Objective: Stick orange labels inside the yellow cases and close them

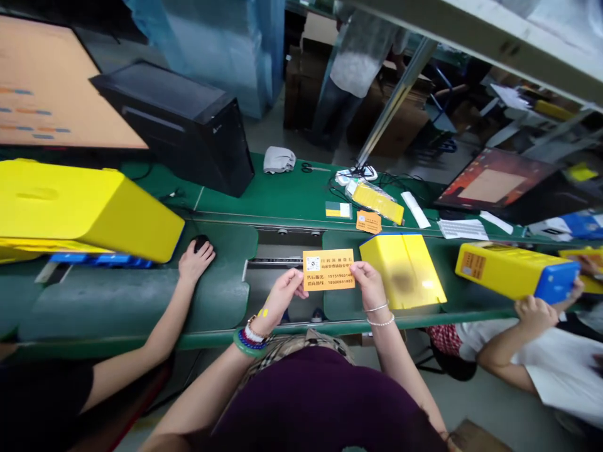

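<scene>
Between my two hands, in the middle of the head view, is an orange sticker [328,276] with a QR code and printed text. My left hand [281,292] pinches its left edge between thumb and fingers. At the opposite edge, my right hand [370,284] has the same kind of pinch. The sticker is held flat, facing me, above the gap in the bench. Just right of my right hand lies a yellow box-shaped casing [402,270] with a dark smudge on its face. A small stack of orange stickers [369,221] sits behind it.
A co-worker's hand [196,257] rests on a black mouse at left, near a big yellow casing [89,207]. At right, another person holds a yellow-and-blue box [513,273]. Behind stand a black computer tower [188,125], scissors [313,167] and a grey cloth [279,160].
</scene>
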Tool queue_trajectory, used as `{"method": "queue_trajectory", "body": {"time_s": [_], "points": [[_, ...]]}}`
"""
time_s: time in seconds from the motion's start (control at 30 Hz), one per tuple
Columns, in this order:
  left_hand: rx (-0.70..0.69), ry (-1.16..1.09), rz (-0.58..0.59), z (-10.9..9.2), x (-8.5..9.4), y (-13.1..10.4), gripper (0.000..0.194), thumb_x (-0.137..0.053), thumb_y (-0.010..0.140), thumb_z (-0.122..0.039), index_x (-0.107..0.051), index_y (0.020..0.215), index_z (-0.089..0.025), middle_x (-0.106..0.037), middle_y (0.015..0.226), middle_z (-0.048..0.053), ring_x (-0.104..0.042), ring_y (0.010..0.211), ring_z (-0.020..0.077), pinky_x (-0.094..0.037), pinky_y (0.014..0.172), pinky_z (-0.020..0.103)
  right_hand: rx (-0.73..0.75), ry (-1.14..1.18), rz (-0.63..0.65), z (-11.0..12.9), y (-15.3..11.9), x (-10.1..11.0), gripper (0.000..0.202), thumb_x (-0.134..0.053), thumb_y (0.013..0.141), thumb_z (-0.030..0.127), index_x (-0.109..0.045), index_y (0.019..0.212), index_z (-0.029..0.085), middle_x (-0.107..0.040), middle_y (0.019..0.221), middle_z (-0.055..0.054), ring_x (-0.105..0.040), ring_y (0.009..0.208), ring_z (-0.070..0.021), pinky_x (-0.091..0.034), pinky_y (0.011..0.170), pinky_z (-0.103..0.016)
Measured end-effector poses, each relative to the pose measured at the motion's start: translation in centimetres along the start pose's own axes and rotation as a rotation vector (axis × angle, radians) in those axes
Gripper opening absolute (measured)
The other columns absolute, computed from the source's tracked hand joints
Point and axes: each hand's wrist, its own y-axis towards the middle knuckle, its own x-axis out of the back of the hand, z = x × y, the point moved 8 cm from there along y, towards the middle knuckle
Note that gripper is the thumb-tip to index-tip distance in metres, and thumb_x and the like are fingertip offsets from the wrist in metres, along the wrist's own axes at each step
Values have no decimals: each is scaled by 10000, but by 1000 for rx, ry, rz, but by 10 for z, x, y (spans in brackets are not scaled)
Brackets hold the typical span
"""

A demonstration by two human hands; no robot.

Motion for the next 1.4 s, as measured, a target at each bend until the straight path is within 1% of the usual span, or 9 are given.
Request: {"method": "queue_trajectory", "body": {"time_s": [0.13, 0.37, 0.63, 0.87, 0.97, 1.1, 1.23, 1.3, 1.4], "points": [[35, 58, 108, 2, -11, 10, 308, -641, 822, -466, -547, 811, -172, -630, 660, -12, -610, 584, 116, -498, 603, 231, -3, 5, -82, 0, -10, 11, 336, -808, 624, 465, -660, 741, 187, -621, 677, 29, -527, 659, -129, -417, 658, -264], [-11, 165, 135, -3, -28, 7, 337, -657, 794, -491, -555, 757, -172, -613, 609, -13, -599, 570, 121, -486, 587, 234, 44, 4, -121, 9, -24, 27, 327, -782, 654, 484, -663, 748, 194, -640, 715, 16, -550, 696, -145, -445, 692, -278], [-29, 98, -36, -10, -40, -29, 334, -686, 777, -468, -538, 757, -168, -628, 635, -21, -602, 542, 104, -478, 561, 211, 144, -45, 67, 30, -25, 31, 341, -628, 808, 537, -699, 809, 203, -680, 776, -20, -571, 710, -158, -465, 674, -284], [-54, 41, -159, 1, -58, -54, 340, -686, 787, -476, -541, 778, -168, -655, 671, -13, -604, 519, 97, -474, 542, 203, 161, -20, 195, 40, -26, 42, 317, -626, 815, 511, -704, 829, 204, -684, 775, -21, -579, 707, -154, -470, 678, -285], [-45, 17, -221, 8, -69, -60, 359, -701, 763, -495, -564, 805, -166, -650, 678, -17, -595, 507, 98, -482, 531, 210, 153, -33, 237, 33, -28, 50, 307, -677, 769, 507, -683, 795, 201, -664, 746, -3, -558, 695, -148, -453, 665, -271], [-7, 14, -327, 21, -78, -64, 413, -739, 699, -524, -601, 842, -162, -669, 740, -12, -598, 522, 105, -504, 530, 225, 126, -90, 343, -1, -31, 61, 303, -658, 783, 498, -645, 741, 198, -621, 678, 21, -544, 646, -136, -441, 637, -255], [25, 4, -427, 34, -76, -65, 425, -782, 651, -499, -598, 850, -171, -694, 817, -16, -611, 543, 95, -524, 543, 209, 138, -278, 342, -39, -30, 93, 247, -546, 882, 406, -658, 798, 203, -643, 695, 12, -584, 649, -143, -468, 652, -267], [47, -5, -463, 40, -74, -64, 440, -801, 622, -490, -594, 850, -175, -701, 852, -17, -615, 543, 92, -530, 537, 206, 257, -486, 243, -38, -31, 123, 219, -506, 913, 338, -671, 854, 206, -674, 792, -21, -618, 757, -169, -493, 731, -302], [80, 12, -464, 44, -80, -62, 458, -815, 597, -489, -598, 848, -173, -700, 828, -15, -618, 540, 100, -536, 527, 213, 489, -909, 110, -24, -35, 169, 221, -549, 889, 249, -661, 1070, 189, -662, 1094, -103, -585, 1069, -234, -460, 950, -399]]}}
